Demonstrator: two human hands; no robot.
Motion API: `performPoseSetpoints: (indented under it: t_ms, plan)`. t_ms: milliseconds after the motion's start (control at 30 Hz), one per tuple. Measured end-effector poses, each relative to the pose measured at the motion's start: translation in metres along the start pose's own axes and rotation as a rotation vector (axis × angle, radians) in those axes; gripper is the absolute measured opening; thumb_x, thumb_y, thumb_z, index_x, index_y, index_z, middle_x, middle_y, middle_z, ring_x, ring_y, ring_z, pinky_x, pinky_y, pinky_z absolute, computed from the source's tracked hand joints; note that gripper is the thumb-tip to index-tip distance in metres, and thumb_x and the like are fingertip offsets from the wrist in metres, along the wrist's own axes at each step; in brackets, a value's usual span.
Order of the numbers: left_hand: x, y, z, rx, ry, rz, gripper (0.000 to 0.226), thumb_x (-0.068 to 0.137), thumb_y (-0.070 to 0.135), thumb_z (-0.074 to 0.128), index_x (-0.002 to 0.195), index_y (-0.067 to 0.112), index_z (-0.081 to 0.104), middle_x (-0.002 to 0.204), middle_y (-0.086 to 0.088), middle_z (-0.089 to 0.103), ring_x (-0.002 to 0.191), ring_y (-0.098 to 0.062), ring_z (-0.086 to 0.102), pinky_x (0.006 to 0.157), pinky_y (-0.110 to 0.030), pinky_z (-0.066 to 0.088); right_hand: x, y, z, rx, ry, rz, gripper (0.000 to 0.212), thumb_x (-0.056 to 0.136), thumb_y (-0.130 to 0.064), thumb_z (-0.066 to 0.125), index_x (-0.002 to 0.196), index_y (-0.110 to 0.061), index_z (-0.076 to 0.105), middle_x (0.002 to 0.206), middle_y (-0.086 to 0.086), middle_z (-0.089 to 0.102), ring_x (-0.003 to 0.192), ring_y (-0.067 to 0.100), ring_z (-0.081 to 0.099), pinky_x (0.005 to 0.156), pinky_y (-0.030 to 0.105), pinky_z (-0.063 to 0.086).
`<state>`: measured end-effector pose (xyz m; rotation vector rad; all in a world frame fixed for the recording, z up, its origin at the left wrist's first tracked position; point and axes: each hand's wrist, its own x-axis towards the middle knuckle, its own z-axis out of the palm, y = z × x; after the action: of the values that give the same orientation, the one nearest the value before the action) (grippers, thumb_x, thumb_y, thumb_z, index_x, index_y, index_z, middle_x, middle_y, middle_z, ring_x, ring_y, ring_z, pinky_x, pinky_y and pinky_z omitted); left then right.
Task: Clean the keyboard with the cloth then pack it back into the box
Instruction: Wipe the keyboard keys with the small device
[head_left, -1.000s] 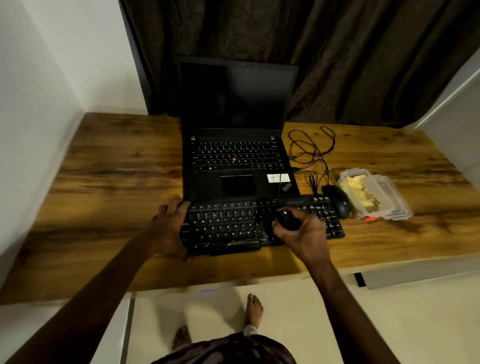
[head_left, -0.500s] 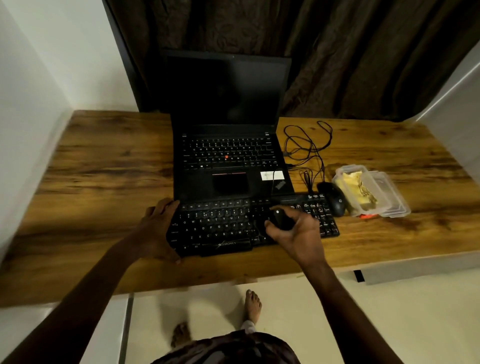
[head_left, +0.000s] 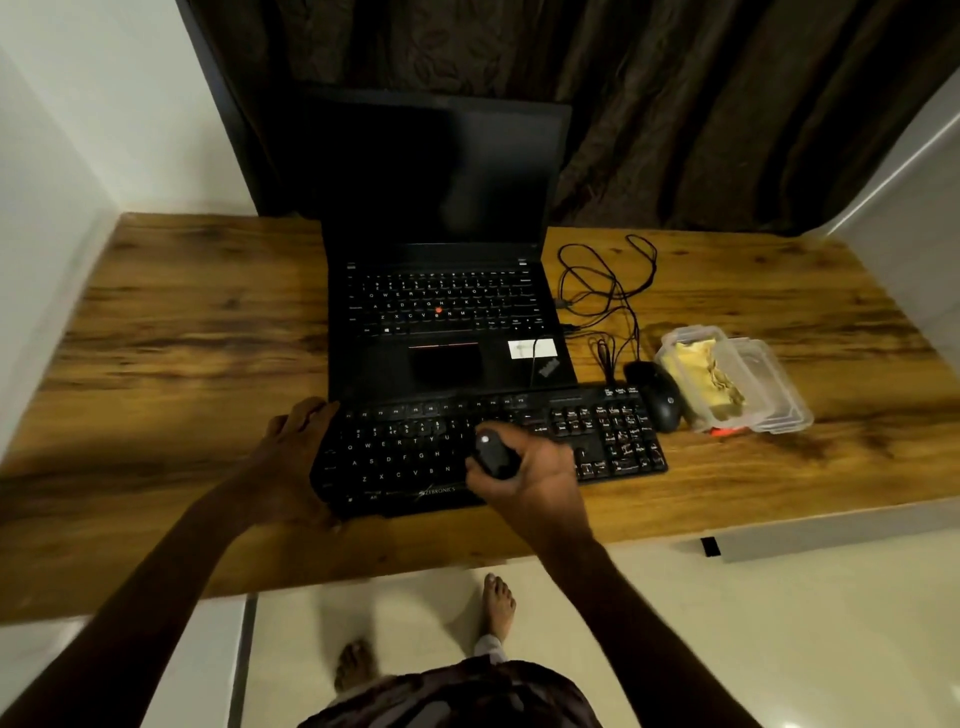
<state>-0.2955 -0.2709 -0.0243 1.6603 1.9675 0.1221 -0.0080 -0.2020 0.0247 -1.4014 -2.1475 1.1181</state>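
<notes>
Got the black keyboard (head_left: 467, 447) lying flat near the front edge of the wooden table (head_left: 182, 338), long axis roughly parallel to that edge, number-pad end pointing right toward the mouse (head_left: 657, 397), back edge right up against the open laptop (head_left: 447, 312). Gripping its left end with the left hand (head_left: 291, 457), fingers curled over the corner. Clutching a small dark object (head_left: 493, 457) in the right hand (head_left: 530, 478) over the middle keys. Versus half a second back: shifted a bit left along the keys, same grips otherwise.
</notes>
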Motion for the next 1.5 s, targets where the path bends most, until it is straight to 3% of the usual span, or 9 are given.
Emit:
performPoseSetpoints:
  t_ms: [167,267,367,500,700,867,1267,1367,1500]
  plan:
    - [0.000,-0.003,0.001,-0.010,-0.015,0.000,0.158,0.028,0.063,0.086,0.157,0.016,0.007,0.155,-0.002,0.011,0.140,-0.033,0.020,0.111,-0.045,0.035,0.001,-0.003,-0.006,0.086,-0.026,-0.031,0.014,0.088,-0.025,0.070,0.098,-0.018,0.066,0.086,0.000,0.066,0.079,0.013,0.066,0.066,0.031,0.060]
    - [-0.003,0.003,-0.006,-0.050,-0.034,-0.016,0.162,0.021,0.070,0.074,0.157,0.016,0.006,0.157,-0.002,0.008,0.138,-0.032,0.017,0.110,-0.044,0.034,0.005,0.013,-0.031,0.107,0.057,0.056,0.018,0.084,-0.021,0.075,0.101,-0.025,0.069,0.091,-0.012,0.066,0.084,-0.002,0.065,0.071,0.014,0.057]
    - [-0.005,0.008,-0.008,-0.068,-0.046,-0.012,0.160,0.030,0.056,0.092,0.157,0.017,0.003,0.159,-0.001,0.004,0.141,-0.030,0.012,0.111,-0.044,0.032,0.007,0.029,-0.056,0.033,0.168,0.082,0.023,0.081,-0.019,0.078,0.098,-0.030,0.066,0.087,-0.021,0.063,0.078,-0.016,0.061,0.065,0.003,0.049]
    - [-0.006,0.008,-0.007,-0.061,-0.026,-0.019,0.153,0.041,0.044,0.098,0.157,0.018,0.002,0.160,0.000,0.002,0.142,-0.029,0.009,0.112,-0.044,0.031,0.010,0.042,-0.071,-0.020,0.277,0.080,0.024,0.080,-0.019,0.080,0.101,-0.022,0.071,0.086,-0.011,0.070,0.081,-0.003,0.067,0.066,0.003,0.049]
    - [-0.005,0.007,-0.005,-0.039,-0.026,-0.027,0.153,0.041,0.044,0.097,0.157,0.018,0.001,0.159,0.000,0.002,0.143,-0.030,0.009,0.114,-0.042,0.029,0.028,0.047,-0.074,-0.115,0.020,-0.017,0.039,0.088,-0.026,0.071,0.122,-0.039,0.059,0.111,-0.001,0.066,0.100,0.011,0.066,0.075,0.021,0.059]
    - [-0.001,0.003,-0.004,-0.015,-0.036,-0.011,0.157,0.036,0.054,0.095,0.157,0.018,0.002,0.158,-0.002,0.004,0.141,-0.031,0.012,0.114,-0.043,0.030,0.062,0.047,-0.074,-0.261,0.044,-0.107,0.043,0.093,-0.023,0.062,0.125,-0.047,0.047,0.118,0.005,0.058,0.111,0.024,0.055,0.086,0.042,0.056]
    - [0.006,-0.011,0.004,0.012,-0.040,0.013,0.162,0.024,0.075,0.078,0.156,0.019,0.002,0.155,-0.001,0.007,0.141,-0.033,0.019,0.113,-0.049,0.034,0.029,0.041,-0.074,-0.240,-0.308,-0.113,0.043,0.094,-0.028,0.061,0.122,-0.058,0.047,0.119,0.000,0.058,0.099,0.019,0.058,0.076,0.038,0.057]
    - [0.007,-0.013,0.006,0.007,-0.042,0.008,0.163,0.022,0.077,0.075,0.156,0.018,0.003,0.154,-0.001,0.008,0.140,-0.032,0.020,0.113,-0.049,0.034,0.042,0.036,-0.072,-0.217,-0.304,-0.110,0.043,0.095,-0.026,0.060,0.122,-0.057,0.048,0.114,0.004,0.057,0.091,0.018,0.060,0.067,0.029,0.054]
    - [0.006,-0.012,0.006,0.017,-0.026,0.022,0.162,0.024,0.075,0.077,0.156,0.019,0.003,0.154,0.000,0.007,0.140,-0.032,0.019,0.113,-0.049,0.034,0.060,0.015,-0.056,-0.211,-0.212,-0.191,0.044,0.094,-0.015,0.060,0.123,-0.046,0.050,0.119,-0.003,0.057,0.107,0.016,0.057,0.082,0.038,0.058]
